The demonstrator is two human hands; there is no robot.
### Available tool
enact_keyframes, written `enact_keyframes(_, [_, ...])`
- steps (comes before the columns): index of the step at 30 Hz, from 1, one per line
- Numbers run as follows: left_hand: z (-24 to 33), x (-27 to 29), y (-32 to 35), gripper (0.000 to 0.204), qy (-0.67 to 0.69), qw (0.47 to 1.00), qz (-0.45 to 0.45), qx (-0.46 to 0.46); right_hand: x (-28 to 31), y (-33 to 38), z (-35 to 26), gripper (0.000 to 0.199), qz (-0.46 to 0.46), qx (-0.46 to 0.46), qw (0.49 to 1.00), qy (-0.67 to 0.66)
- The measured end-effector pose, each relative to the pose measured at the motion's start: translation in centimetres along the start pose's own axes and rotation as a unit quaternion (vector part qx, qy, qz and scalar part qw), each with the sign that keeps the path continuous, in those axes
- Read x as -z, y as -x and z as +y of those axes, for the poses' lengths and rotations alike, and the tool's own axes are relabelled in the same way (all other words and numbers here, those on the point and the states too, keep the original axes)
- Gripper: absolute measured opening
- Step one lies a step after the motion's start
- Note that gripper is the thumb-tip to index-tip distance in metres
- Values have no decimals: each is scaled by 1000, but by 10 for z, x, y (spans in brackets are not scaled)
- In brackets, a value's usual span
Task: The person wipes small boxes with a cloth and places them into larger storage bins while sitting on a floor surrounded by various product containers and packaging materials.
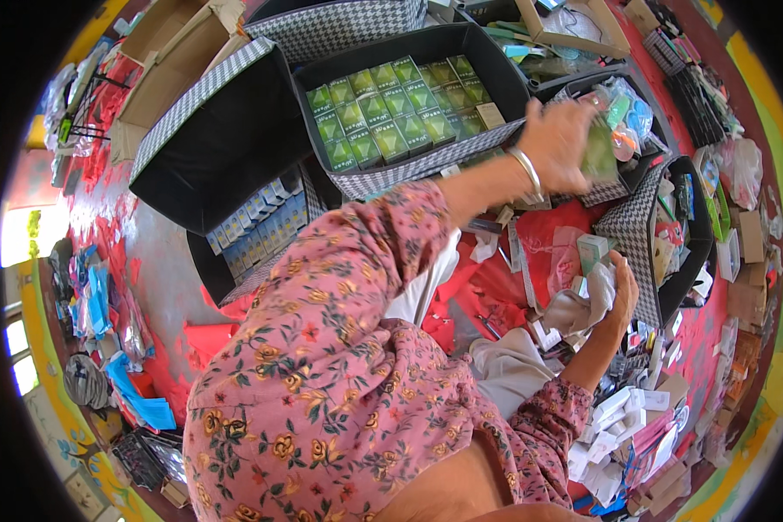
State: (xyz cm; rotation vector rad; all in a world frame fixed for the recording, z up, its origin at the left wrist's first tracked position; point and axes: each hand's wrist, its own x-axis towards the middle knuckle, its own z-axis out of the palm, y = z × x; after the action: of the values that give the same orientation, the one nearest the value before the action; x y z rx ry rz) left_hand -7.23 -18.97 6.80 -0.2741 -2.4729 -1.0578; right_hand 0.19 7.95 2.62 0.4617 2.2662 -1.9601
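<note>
My left hand (558,150), with a bangle at the wrist, reaches across to the right of the large bin. A motion-blurred green box (598,155) is in its fingers. Lower down, my right hand (623,294) is closed round a crumpled grey cloth (583,304). A small white and pale green box (592,250) stands up against the cloth; whether my fingers also grip it cannot be made out. Rows of small green boxes (376,111) fill much of the black-lined houndstooth fabric bin (487,52) in front of me. One plain tan box (491,117) sits at their right end.
An empty-looking black-lined bin (217,130) leans at the left, above a bin of blue and yellow boxes (265,228). At right stand a bin of plastic-wrapped items (626,117) and another houndstooth bin (639,235). White cartons (618,418) and red sheeting (474,300) litter the floor.
</note>
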Motion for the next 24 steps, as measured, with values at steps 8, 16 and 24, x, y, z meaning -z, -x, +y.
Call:
enact_keyframes(8, [-224, 35, -21, 91, -172, 981, 40, 85, -20, 15, -3, 28, -6, -6, 1000, 10])
enact_keyframes(16, [-299, 5, -25, 89, -332, 910, -116, 222, -11, 15, 2, 29, 15, -32, 996, 85])
enact_keyframes(24, [-326, -17, -19, 55, -417, 835, -189, 304, -18, 10, 5, 27, 29, -40, 992, 113])
